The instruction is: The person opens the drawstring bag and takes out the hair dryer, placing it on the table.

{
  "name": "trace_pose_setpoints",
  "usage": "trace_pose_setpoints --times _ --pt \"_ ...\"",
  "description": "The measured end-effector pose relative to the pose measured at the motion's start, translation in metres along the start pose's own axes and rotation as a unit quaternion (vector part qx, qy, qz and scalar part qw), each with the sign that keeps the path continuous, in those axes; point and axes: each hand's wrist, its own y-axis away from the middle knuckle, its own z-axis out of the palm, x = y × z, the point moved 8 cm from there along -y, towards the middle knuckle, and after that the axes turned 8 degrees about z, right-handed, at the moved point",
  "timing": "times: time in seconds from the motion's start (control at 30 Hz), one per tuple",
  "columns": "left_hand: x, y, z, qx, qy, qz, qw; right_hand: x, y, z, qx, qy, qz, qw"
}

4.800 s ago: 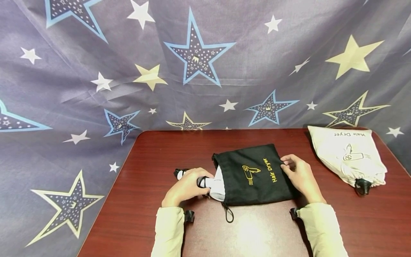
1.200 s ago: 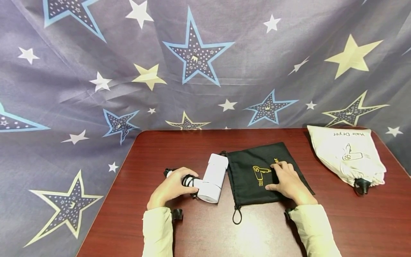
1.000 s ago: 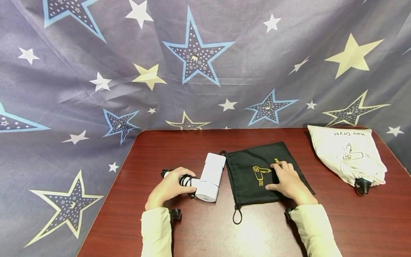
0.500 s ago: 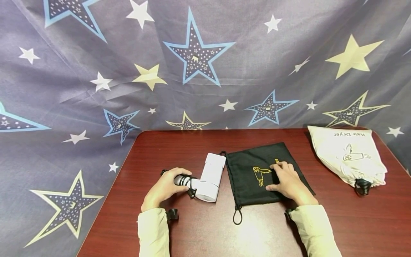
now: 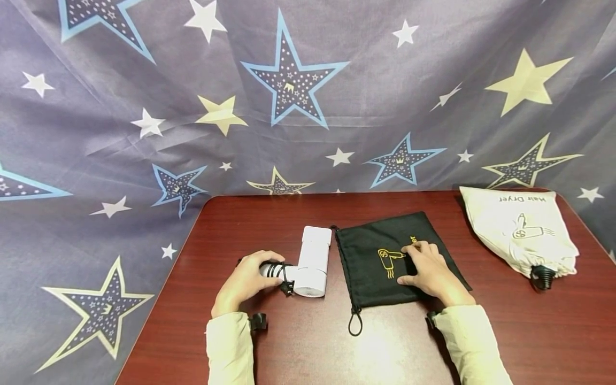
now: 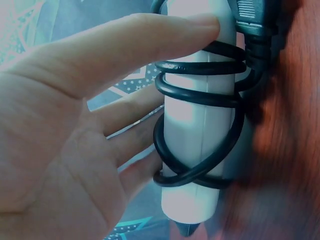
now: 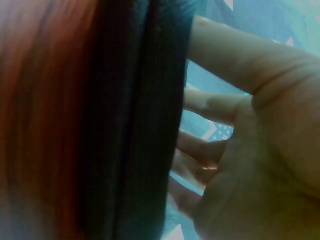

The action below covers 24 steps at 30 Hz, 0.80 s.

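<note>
Fingers and thumb of the left hand [image 5: 243, 280] clasp the handle [image 6: 190, 117] of a white, L-shaped hair dryer [image 5: 314, 262] lying left of centre in the lower half of the frame, its barrel pointing up the picture. Loops of black cable [image 6: 197, 67] wind around the handle, with a black plug [image 5: 287, 289] beside it. Just right of the dryer, at lower centre, the right hand [image 5: 433, 272] rests on a black fabric drawstring pouch [image 5: 368, 278], its thumb and fingers spread apart, fingertips touching the cloth near a yellow dryer drawing. A black cord loop [image 5: 355, 324] trails from the pouch's near left corner. At far right, a cream fabric bag [image 5: 510, 224] marked "Hair Dryer" upside down lies on the glossy reddish-brown tabletop [image 5: 534, 331], a ribbed black piece [image 5: 543, 277] jutting from its gathered end. Star-patterned grey-purple cloth [image 5: 366, 32] fills the upper frame.
</note>
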Motion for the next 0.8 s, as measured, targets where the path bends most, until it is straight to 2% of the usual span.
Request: trace_pose_setpoints --times 0.33,0.8 --pt "-0.007 -0.001 -0.003 0.016 -0.005 -0.035 0.9992 -0.002 -0.002 -0.001 -0.001 0.002 -0.013 0.9999" --pt "-0.016 0.001 -0.006 0.050 -0.023 -0.108 0.9926 -0.016 0.003 0.002 -0.009 0.000 -0.095 0.9955"
